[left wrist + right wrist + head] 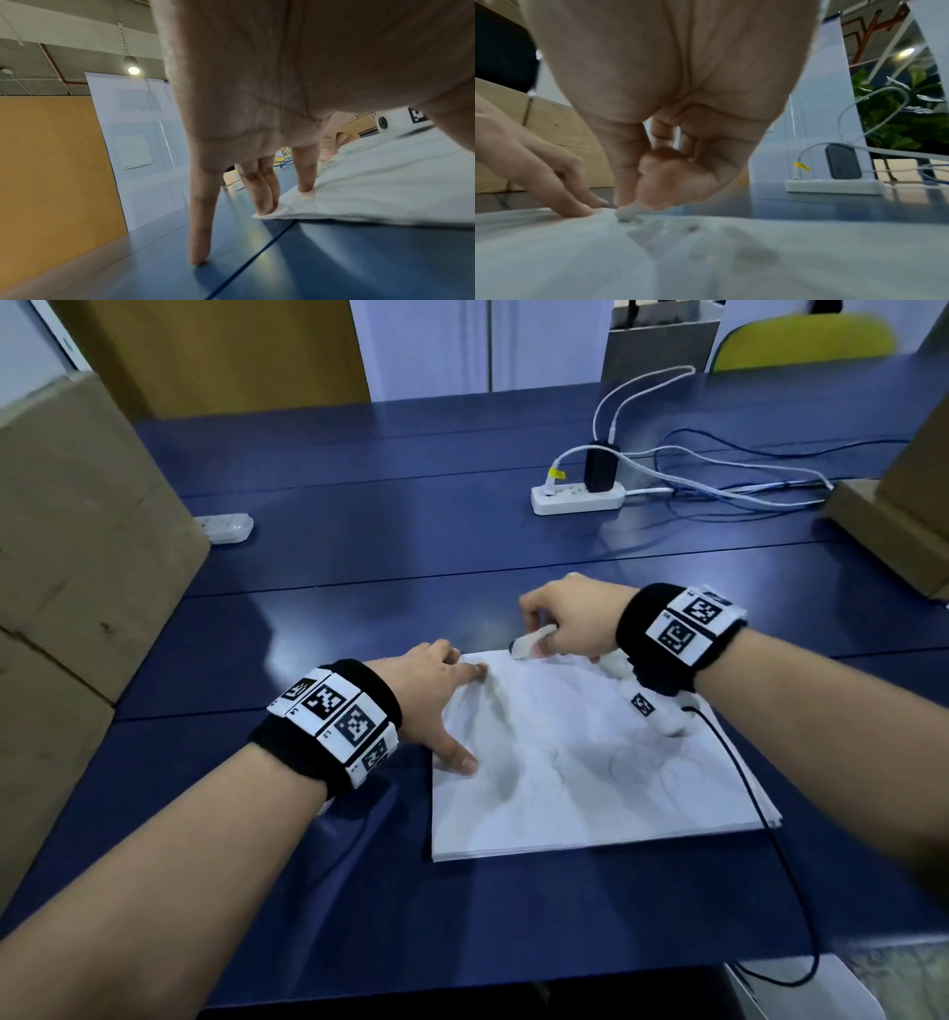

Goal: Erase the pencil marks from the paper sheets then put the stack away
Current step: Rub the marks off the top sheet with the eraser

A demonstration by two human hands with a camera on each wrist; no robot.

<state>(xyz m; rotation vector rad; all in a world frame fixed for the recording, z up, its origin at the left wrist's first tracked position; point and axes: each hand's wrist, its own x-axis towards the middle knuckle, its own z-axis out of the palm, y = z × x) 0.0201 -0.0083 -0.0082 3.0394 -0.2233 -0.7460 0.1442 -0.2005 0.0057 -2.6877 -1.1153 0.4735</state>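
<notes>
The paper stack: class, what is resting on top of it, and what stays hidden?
On the paper stack: the left hand presses its far-left corner with straight fingers, and the right hand holds a white eraser on its far edge. The lower sheets are covered.

1. Paper stack (590, 793): 1, on table.
2. Erasers (529, 645): 1.
3. Hands: 2, left hand (431, 690) & right hand (570, 618).
4. Power strips: 2, near strip (577, 498) & far-left strip (226, 527).
5. Cardboard boxes: 2, left box (77, 546) & right box (904, 505).

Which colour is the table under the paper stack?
Dark blue table; head view shows it best.
</notes>
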